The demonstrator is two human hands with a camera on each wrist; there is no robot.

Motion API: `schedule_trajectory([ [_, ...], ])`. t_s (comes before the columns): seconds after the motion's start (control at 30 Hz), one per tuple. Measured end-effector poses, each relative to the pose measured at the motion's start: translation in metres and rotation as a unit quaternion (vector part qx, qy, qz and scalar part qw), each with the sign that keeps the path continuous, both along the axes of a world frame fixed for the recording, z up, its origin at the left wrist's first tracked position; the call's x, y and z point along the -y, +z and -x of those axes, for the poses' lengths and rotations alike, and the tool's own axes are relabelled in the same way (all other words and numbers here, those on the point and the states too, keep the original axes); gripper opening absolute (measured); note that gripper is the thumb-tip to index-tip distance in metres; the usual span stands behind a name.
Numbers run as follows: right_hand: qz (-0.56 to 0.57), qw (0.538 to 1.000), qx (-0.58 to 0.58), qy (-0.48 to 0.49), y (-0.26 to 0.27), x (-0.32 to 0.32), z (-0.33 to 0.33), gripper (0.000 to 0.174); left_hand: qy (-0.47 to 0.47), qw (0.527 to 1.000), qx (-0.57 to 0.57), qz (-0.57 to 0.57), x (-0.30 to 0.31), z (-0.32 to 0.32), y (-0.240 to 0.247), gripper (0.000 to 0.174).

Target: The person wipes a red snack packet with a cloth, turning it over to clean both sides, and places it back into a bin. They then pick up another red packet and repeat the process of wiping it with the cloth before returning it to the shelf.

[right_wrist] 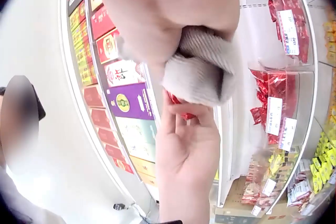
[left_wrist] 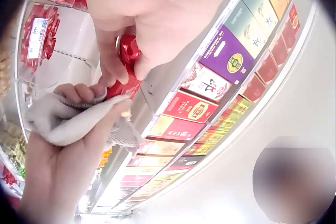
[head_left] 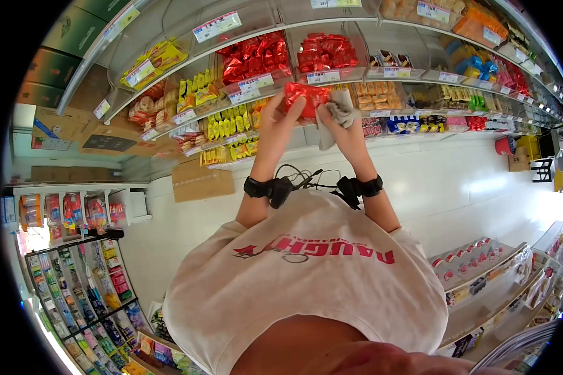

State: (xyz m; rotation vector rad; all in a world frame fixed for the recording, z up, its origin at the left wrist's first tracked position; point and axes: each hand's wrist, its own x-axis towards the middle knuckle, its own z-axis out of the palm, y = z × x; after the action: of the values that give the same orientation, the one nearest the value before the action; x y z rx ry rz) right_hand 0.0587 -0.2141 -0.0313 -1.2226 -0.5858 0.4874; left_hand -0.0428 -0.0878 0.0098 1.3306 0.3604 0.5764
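Observation:
Between the two hands is a shiny red packet (head_left: 308, 95), held up in front of the snack shelves. My left hand (head_left: 276, 122) grips it, with thumb and fingers on either side in the left wrist view. My right hand (head_left: 349, 139) holds a crumpled grey cloth (head_left: 339, 111), bunched between thumb and fingers. In the left wrist view the cloth's edge lies against the lower end of the red packet (left_wrist: 126, 85). The right wrist view shows the folded ribbed cloth (right_wrist: 197, 79) covering much of the packet, with a red strip (right_wrist: 181, 111) visible above the left fingers.
Close behind the hands, clear bins hold red-wrapped snacks (head_left: 326, 53) and yellow packets (head_left: 153, 62), with price tags along the shelf edges. A cardboard box (head_left: 202, 179) sits on the floor by the shelf. Cables (head_left: 306, 177) run between the wrist cameras.

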Motion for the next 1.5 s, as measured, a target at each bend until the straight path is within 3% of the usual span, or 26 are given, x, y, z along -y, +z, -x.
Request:
schedule_trajectory([
  [0.03,0.014,0.999,-0.001,0.042,-0.002,0.002,-0.001,0.021,0.020,1.000,0.000,0.014,-0.002,0.001,0.004,0.034],
  [0.27,0.085,0.987,0.137,0.000,-0.003,0.008,-0.010,0.025,0.001,1.000,-0.003,-0.014,-0.024,0.008,-0.003,0.038],
  [0.37,-0.030,0.991,-0.048,-0.120,0.002,0.008,-0.018,0.028,0.009,0.999,-0.019,-0.027,-0.028,0.010,-0.001,0.038],
  [0.47,-0.008,0.992,-0.067,-0.107,0.004,0.004,-0.016,0.032,-0.050,0.998,-0.026,-0.010,-0.032,0.009,-0.002,0.038],
  [0.6,0.048,0.996,0.068,-0.014,0.001,-0.005,-0.003,0.023,-0.036,0.999,-0.019,-0.013,-0.026,0.001,-0.017,0.035],
  [0.73,0.069,0.994,0.035,-0.071,0.014,-0.005,0.008,0.017,-0.046,0.999,-0.001,-0.027,-0.031,0.004,-0.015,0.036],
  [0.93,0.028,0.995,0.069,-0.065,0.010,0.000,0.017,0.016,-0.068,0.996,0.029,0.044,-0.035,0.010,-0.017,0.034],
  [1.03,0.092,0.972,0.193,-0.100,0.005,-0.002,0.022,0.015,-0.059,0.996,0.047,0.041,-0.036,0.014,-0.015,0.036],
  [1.13,0.077,0.973,0.185,-0.113,0.002,-0.008,0.026,0.013,-0.034,0.998,0.048,0.031,-0.038,0.019,-0.014,0.038],
  [1.27,0.045,0.985,0.051,-0.159,-0.015,-0.012,0.024,0.033,0.053,0.997,0.000,0.051,-0.045,0.027,-0.016,0.037],
  [1.33,0.038,0.975,-0.050,-0.213,0.002,-0.017,0.024,0.045,0.046,0.998,-0.011,0.038,-0.055,0.033,-0.019,0.037],
  [1.47,0.136,0.990,-0.007,-0.029,0.006,-0.024,0.024,0.049,-0.007,1.000,-0.013,0.008,-0.064,0.041,-0.030,0.036],
  [1.5,0.099,0.994,0.037,0.018,0.008,-0.032,0.031,0.034,0.002,1.000,-0.017,0.007,-0.063,0.043,-0.028,0.035],
])
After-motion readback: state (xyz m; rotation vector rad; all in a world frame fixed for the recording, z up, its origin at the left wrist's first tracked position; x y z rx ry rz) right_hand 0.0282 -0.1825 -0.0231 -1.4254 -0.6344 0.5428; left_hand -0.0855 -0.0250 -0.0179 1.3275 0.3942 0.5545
